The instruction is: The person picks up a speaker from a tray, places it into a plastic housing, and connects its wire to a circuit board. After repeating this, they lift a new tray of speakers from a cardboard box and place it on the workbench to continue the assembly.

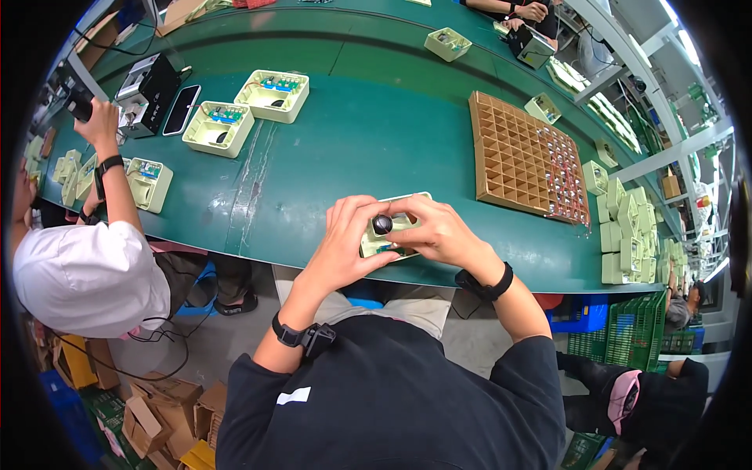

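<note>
At the near edge of the green bench, both my hands close around a pale green plastic housing [421,196]. My left hand [345,239] grips its left side, thumb along the near edge. A black, round, domed part [382,225] sits at the housing's opening between my fingers. My right hand [440,232] reaches over from the right, its thumb and index finger curled at that black part. A bit of green circuit board [389,248] shows below it. My fingers hide most of the inside.
Two open housings with circuit boards [218,128] stand left of centre, near a phone [182,110] and a black device [147,94]. To the right lies a cardboard divider tray [513,153] with small wired parts; stacked housings [627,231] stand beyond. A co-worker [94,266] sits at the left.
</note>
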Tool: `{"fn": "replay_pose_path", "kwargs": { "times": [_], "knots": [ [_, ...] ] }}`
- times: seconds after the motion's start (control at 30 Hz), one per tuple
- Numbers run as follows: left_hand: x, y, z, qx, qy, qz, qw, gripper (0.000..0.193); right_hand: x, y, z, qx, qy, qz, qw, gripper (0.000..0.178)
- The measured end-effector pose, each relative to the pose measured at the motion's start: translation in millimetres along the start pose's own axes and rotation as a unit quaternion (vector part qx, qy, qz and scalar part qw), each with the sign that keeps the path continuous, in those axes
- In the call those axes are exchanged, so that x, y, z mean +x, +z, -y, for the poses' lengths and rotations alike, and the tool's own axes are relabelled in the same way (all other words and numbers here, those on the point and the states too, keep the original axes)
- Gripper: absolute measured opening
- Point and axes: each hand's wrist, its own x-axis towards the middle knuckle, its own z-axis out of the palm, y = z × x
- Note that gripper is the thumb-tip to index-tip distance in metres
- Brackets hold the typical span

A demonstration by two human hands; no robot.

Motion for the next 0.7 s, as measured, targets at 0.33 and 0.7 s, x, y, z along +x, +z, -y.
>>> {"fn": "replay_pose_path", "kwargs": {
  "times": [0.33,0.7],
  "knots": [
    [-7.6,4.3,-4.1,0.012,0.002,-0.094,0.996,0.014,3.6,7.2,-1.3,0.017,0.002,-0.024,1.000,0.016],
    [-9.9,9.1,-0.6,-0.039,-0.042,-0.061,0.997,0.011,-3.9,13.4,-9.7,0.109,0.073,-0.015,0.991,0.015]
  ]
}}
